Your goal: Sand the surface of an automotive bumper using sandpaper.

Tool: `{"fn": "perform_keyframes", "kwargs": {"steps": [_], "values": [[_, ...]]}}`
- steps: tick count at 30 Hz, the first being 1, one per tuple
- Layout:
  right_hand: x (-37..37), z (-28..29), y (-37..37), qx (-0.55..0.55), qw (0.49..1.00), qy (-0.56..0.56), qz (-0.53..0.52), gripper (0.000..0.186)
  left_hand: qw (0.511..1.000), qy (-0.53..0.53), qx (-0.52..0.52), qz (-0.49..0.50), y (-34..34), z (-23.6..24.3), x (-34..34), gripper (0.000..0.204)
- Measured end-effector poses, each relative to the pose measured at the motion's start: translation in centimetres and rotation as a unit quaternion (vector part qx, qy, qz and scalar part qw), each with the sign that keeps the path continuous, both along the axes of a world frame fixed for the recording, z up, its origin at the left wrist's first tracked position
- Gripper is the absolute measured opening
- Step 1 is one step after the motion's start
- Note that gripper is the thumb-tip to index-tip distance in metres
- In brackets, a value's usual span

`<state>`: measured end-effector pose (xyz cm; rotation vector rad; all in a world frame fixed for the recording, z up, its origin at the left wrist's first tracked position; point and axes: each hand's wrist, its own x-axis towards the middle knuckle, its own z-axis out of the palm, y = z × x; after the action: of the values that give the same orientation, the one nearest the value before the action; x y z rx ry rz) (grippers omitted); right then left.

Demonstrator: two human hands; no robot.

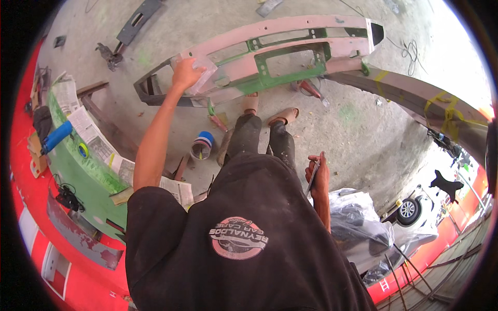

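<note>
My left hand (187,75) is up at the left half of a long curved bumper-like panel (340,65) with pink and green patches and several cut-out openings. Its fingers are on a pale, translucent square piece (206,76) against the panel; whether they grip it is hard to tell. My right hand (319,172) is low beside my right hip, closed round a thin, flat grey object (313,179). The panel rests on stands, partly hidden, with red-and-green legs (309,89) below it.
A green panel (85,181) with newspaper masking lies left. A bucket (201,149) stands near my feet (282,115). A long grey part with yellow tape (399,92) extends right; plastic-covered items (363,223) lie lower right. Cables (410,52) and a dark bracket (137,23) are on the floor.
</note>
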<state>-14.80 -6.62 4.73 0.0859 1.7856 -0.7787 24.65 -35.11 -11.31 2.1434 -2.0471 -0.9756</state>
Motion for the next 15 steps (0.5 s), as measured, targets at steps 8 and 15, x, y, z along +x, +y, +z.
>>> {"fn": "perform_keyframes", "kwargs": {"steps": [8,15], "values": [[-0.8,0.1,0.6,-0.004,1.000,0.006,-0.002,0.050,0.998,-0.037,0.007,-0.045,1.4,2.8,-3.4,0.048],[-1.1,0.4,0.6,-0.009,1.000,-0.016,0.016,0.053,0.996,-0.047,-0.018,-0.069,1.8,3.6,-4.0,0.044]]}}
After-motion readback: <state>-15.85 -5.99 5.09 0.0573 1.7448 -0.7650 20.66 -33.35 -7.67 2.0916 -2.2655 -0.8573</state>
